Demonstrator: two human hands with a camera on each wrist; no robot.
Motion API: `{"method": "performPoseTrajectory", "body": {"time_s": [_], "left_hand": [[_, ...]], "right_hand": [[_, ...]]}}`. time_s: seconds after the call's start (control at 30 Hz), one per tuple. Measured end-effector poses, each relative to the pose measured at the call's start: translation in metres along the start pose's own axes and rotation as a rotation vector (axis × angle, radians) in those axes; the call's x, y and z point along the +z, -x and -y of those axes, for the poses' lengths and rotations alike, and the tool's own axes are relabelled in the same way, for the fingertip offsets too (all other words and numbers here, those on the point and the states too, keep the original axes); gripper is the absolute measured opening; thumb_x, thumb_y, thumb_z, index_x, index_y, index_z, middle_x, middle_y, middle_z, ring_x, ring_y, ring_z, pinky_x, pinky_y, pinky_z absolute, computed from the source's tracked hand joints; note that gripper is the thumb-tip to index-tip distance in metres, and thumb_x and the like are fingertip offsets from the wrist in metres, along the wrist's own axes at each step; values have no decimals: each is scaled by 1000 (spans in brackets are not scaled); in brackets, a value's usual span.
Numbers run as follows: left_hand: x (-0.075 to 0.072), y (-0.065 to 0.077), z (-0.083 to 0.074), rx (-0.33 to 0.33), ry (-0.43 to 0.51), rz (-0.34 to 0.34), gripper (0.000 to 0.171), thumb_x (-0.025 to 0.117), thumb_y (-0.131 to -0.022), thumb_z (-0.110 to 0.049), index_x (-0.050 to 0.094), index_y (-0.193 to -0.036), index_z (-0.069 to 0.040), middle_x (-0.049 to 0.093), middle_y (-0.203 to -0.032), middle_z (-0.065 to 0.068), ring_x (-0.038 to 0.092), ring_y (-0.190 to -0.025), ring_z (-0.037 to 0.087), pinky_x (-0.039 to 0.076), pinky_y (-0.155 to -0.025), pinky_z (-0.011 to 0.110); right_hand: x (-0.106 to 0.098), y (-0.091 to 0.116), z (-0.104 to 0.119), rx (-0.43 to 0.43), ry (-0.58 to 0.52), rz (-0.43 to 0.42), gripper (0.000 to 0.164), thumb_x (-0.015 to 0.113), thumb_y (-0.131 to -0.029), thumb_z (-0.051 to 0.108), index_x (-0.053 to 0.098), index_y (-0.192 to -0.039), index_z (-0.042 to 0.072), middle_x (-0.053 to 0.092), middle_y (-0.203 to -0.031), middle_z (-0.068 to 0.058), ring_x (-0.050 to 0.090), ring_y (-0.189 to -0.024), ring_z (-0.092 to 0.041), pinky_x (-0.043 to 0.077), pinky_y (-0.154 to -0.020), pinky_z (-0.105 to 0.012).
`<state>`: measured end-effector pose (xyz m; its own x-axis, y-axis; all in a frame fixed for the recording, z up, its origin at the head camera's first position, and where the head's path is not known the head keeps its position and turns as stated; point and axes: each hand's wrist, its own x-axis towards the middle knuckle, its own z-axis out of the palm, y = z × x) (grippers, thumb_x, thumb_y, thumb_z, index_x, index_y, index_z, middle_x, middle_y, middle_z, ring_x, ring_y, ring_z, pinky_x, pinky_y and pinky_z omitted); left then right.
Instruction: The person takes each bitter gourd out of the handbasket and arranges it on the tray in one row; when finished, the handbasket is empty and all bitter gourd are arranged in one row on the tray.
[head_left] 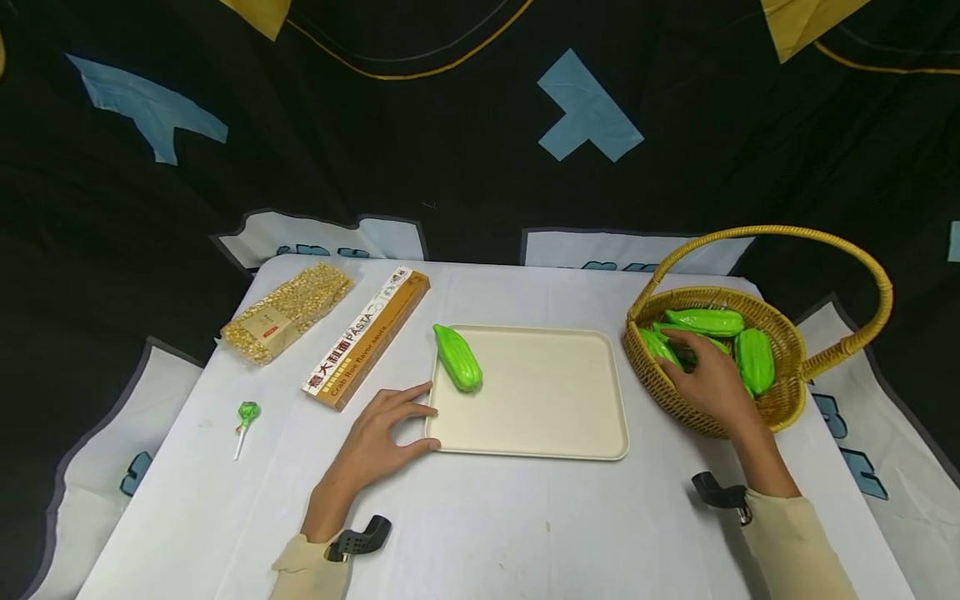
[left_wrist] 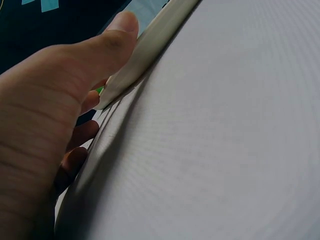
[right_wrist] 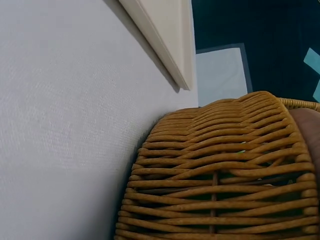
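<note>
Right grip (head_left: 708, 379) partly hides green vegetables (head_left: 753, 361) in the basket (right_wrist: 215, 175). Right-wrist view crops basket below, tray (right_wrist: 167, 37) above. Lollipop (head_left: 248, 412) wrapper detail too small to make out

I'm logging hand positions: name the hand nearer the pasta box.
Left. The left hand is at the left edge of the tray, close to the near end of the pasta box. The right hand is beyond the tray's right edge, in the basket.

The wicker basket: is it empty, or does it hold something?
Not empty: the head view shows several green vegetables inside the wicker basket, beside the right hand.
</note>
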<state>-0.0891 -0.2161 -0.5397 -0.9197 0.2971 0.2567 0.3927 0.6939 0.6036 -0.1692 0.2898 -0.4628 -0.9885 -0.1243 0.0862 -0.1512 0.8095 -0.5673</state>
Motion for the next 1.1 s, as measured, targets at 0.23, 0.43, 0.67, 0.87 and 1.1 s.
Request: {"method": "performPoseTrajectory", "body": {"time_s": [0.23,0.43,0.67,0.87,1.1], "left_hand": [[0,0,0,11,-12,-7,46,96,-80,-41,81,-119,-24,59,-158,-7,58,-124,17,51,-107,42],[0,0,0,11,-16,-4,46,96,-80,-41,80,-120,-25,58,-159,-9,57,-125,16,50,-107,40],[-1,0,0,7,-15,1,47,96,-80,-42,80,-121,-25,57,-159,-9,57,-125,15,51,-107,41],[0,0,0,-1,-12,1,46,96,-80,-42,80,-121,-26,57,-159,-10,57,-125,15,51,-108,42],[-1,0,0,-3,-8,3,46,96,-80,-42,80,-121,-25,57,-159,-9,57,-125,16,50,-108,41]], "right_hand": [[0,-4,-4,17,15,32,57,75,-101,15,55,-153,1,60,-145,-34,54,-134,-57,44,-108,-76],[1,-6,-6,18,16,40,59,77,-99,11,54,-153,0,60,-144,-34,55,-132,-57,46,-107,-75],[1,-6,-7,19,20,58,60,77,-99,11,53,-153,-1,58,-146,-34,54,-133,-57,46,-107,-75],[-1,-7,-7,24,20,71,60,77,-99,12,53,-153,-1,57,-147,-34,56,-132,-57,49,-105,-74],[-3,-5,-7,13,23,45,60,79,-98,16,56,-151,0,53,-151,-33,57,-130,-56,49,-104,-74]]}}
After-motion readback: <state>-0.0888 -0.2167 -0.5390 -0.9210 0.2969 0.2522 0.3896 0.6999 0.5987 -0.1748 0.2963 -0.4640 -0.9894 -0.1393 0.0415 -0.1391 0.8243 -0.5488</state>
